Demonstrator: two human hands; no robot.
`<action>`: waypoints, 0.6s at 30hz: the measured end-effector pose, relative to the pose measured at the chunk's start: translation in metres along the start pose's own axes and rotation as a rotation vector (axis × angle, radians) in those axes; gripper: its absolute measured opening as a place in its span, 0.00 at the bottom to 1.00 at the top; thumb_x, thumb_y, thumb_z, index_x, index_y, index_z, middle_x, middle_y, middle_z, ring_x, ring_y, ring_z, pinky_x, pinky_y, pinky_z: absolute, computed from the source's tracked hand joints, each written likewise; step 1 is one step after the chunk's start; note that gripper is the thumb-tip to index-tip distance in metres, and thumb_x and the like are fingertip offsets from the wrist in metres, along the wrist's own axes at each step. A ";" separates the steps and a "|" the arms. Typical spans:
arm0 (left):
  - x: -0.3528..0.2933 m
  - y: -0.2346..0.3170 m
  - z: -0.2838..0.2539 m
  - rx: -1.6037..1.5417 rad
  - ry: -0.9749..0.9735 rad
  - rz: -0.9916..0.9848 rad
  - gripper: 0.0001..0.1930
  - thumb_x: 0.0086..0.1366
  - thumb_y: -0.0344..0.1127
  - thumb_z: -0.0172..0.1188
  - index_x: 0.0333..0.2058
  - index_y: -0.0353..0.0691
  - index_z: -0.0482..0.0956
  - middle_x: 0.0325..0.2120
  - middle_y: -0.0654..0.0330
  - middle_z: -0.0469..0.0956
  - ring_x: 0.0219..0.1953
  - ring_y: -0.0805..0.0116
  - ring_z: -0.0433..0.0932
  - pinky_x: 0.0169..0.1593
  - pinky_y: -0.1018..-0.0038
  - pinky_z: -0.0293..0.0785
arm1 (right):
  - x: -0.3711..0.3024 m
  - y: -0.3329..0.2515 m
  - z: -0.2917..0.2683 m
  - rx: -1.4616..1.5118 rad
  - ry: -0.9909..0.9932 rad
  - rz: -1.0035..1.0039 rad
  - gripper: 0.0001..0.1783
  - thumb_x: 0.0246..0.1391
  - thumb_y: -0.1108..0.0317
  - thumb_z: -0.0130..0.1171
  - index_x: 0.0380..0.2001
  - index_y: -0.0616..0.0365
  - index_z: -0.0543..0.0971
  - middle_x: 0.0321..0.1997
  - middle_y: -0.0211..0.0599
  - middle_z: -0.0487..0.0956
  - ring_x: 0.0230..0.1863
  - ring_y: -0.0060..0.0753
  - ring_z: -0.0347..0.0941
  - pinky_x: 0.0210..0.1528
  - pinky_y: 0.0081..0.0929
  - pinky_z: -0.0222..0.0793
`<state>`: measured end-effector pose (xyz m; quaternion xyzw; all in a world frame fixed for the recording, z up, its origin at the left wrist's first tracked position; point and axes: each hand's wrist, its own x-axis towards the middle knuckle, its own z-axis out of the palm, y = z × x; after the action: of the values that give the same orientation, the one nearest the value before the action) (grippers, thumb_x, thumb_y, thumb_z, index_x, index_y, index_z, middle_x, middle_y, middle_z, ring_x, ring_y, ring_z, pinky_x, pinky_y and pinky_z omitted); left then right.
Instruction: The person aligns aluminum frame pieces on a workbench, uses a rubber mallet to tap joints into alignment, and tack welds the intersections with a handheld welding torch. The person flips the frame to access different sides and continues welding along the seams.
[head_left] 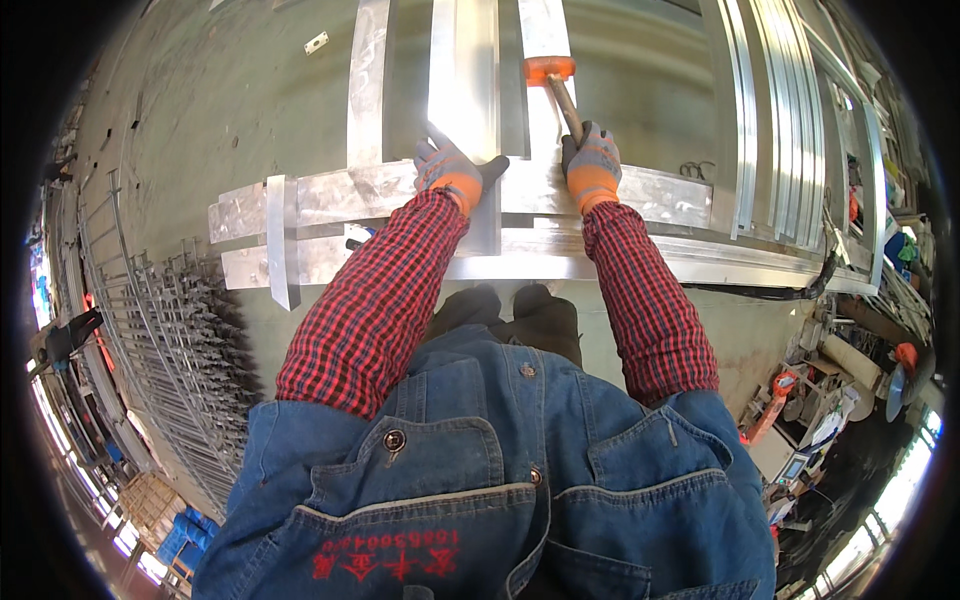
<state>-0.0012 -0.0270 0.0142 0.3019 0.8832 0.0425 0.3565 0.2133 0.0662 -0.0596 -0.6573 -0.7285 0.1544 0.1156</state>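
Note:
My right hand [592,168], in a grey and orange glove, is closed round the wooden handle of a mallet [551,70] with an orange head. The mallet head is over a long metal strip running away from me. On my left, my gloved left hand [455,176] lies across a wide shiny metal profile [465,75], its thumb and fingers spread apart. Beneath both hands runs a flat crosswise metal bar [330,195]. Nearer to me is a second crosswise profile [530,267], roughly parallel to it.
Another lengthwise metal strip [367,80] lies farther left. A short metal piece [281,240] rests across the crosswise bars. Long profiles [785,120] are lined up at the right. Metal racks [150,330] stand at the left, and a cluttered work stand [800,430] at the lower right.

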 end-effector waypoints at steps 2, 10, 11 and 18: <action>-0.003 0.000 -0.004 -0.010 0.000 0.004 0.84 0.49 0.70 0.84 0.85 0.38 0.31 0.81 0.37 0.54 0.82 0.38 0.57 0.81 0.49 0.64 | 0.000 -0.002 0.005 -0.057 -0.059 0.011 0.30 0.68 0.46 0.68 0.64 0.54 0.82 0.58 0.58 0.85 0.60 0.63 0.83 0.62 0.54 0.81; 0.004 -0.006 0.006 -0.015 0.047 0.055 0.84 0.48 0.70 0.84 0.84 0.30 0.34 0.81 0.35 0.54 0.81 0.37 0.59 0.82 0.51 0.63 | -0.021 0.014 -0.024 -0.068 -0.003 0.085 0.34 0.68 0.41 0.66 0.66 0.54 0.83 0.65 0.54 0.83 0.66 0.60 0.79 0.70 0.50 0.76; 0.009 -0.014 0.010 -0.034 0.062 0.100 0.85 0.48 0.70 0.85 0.83 0.28 0.34 0.81 0.34 0.53 0.81 0.35 0.59 0.82 0.52 0.62 | -0.027 0.025 -0.036 0.001 0.040 0.052 0.35 0.67 0.43 0.68 0.67 0.56 0.83 0.65 0.55 0.83 0.66 0.62 0.79 0.71 0.51 0.75; -0.021 -0.129 0.049 -0.273 0.320 0.531 0.61 0.59 0.50 0.85 0.78 0.20 0.56 0.74 0.30 0.67 0.75 0.37 0.69 0.81 0.54 0.64 | -0.123 0.206 -0.136 0.176 0.430 0.182 0.21 0.70 0.61 0.69 0.59 0.62 0.85 0.58 0.52 0.84 0.59 0.56 0.81 0.64 0.46 0.78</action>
<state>-0.0218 -0.1511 -0.0469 0.4604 0.8046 0.2985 0.2272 0.4669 -0.0276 -0.0069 -0.7255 -0.6086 0.0836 0.3103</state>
